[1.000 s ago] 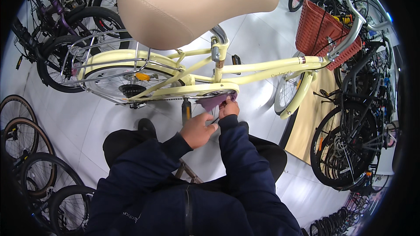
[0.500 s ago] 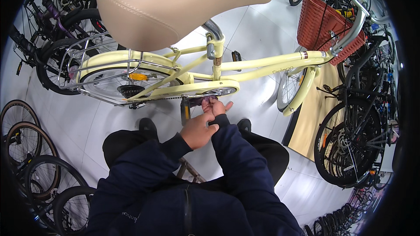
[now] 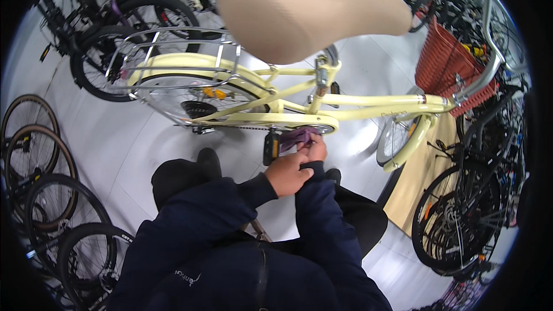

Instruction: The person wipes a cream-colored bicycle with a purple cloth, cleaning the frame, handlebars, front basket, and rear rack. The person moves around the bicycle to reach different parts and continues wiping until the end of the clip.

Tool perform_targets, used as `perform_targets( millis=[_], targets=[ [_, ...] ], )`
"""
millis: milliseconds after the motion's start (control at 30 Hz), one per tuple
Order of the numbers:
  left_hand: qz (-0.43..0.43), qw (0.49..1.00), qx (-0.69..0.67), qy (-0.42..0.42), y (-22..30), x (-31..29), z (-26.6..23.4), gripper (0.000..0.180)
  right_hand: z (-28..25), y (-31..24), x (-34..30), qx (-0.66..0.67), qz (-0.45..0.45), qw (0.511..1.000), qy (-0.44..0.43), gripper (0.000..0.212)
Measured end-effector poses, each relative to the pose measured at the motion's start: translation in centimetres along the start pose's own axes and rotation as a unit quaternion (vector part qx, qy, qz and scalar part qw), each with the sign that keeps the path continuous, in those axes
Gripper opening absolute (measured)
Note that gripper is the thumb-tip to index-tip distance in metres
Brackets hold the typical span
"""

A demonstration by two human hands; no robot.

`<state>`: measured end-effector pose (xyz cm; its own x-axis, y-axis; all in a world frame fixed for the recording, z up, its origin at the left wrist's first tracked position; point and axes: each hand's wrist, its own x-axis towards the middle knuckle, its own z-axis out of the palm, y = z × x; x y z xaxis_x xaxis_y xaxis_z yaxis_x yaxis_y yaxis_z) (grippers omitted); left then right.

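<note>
A crumpled purple cloth (image 3: 295,138) lies against the crank area of a cream-yellow bicycle (image 3: 368,113), just below its chain guard (image 3: 276,119). My right hand (image 3: 316,150) pinches the cloth. Close against it, my left hand (image 3: 286,175) is closed, its thumb beside my right cuff. Whatever the left fingers hold is hidden behind the hands. A black pedal with an amber reflector (image 3: 272,147) hangs immediately left of the cloth. Above, the beige saddle (image 3: 305,8) covers part of the frame.
A chrome rear rack (image 3: 173,43) sits over the back wheel. At the front is a reddish-brown basket (image 3: 446,60). Loose wheels (image 3: 69,196) stand at the left, several parked bicycles (image 3: 461,213) at the right. A wooden board (image 3: 416,187) lies under the front wheel.
The bicycle and both hands now appear farther right in the view, and the saddle has shifted right and up. More of the purple cloth shows. The hands remain close together by the crank.
</note>
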<state>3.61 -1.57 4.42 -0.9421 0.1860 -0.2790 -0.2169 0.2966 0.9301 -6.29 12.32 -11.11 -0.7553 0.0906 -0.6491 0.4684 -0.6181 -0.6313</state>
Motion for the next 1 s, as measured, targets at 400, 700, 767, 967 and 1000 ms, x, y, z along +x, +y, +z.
perform_targets(
  millis=[400,700,767,967,1000],
  targets=[
    [0.053,0.898,-0.325,0.293,0.6,2.2,-1.0,0.061,10.0,-10.2,-9.9,-0.182,0.036,0.900,-0.395,0.036],
    [0.042,0.892,-0.377,0.246,0.8,2.6,-1.9,0.039,10.3,-15.6,-16.7,-0.484,-0.174,0.807,-0.290,0.033],
    [0.055,0.909,-0.305,0.279,1.4,1.9,-3.3,0.035,10.9,-17.2,-18.2,-0.469,-0.269,0.796,-0.273,0.032],
    [0.126,0.838,-0.376,0.376,3.1,-3.8,-10.9,0.027,15.1,-21.5,-22.1,-0.399,-0.539,0.703,-0.237,0.032],
    [0.164,0.819,-0.348,0.427,2.6,-5.0,-12.6,0.027,16.3,-22.0,-22.3,-0.393,-0.575,0.678,-0.235,0.032]
  ],
)
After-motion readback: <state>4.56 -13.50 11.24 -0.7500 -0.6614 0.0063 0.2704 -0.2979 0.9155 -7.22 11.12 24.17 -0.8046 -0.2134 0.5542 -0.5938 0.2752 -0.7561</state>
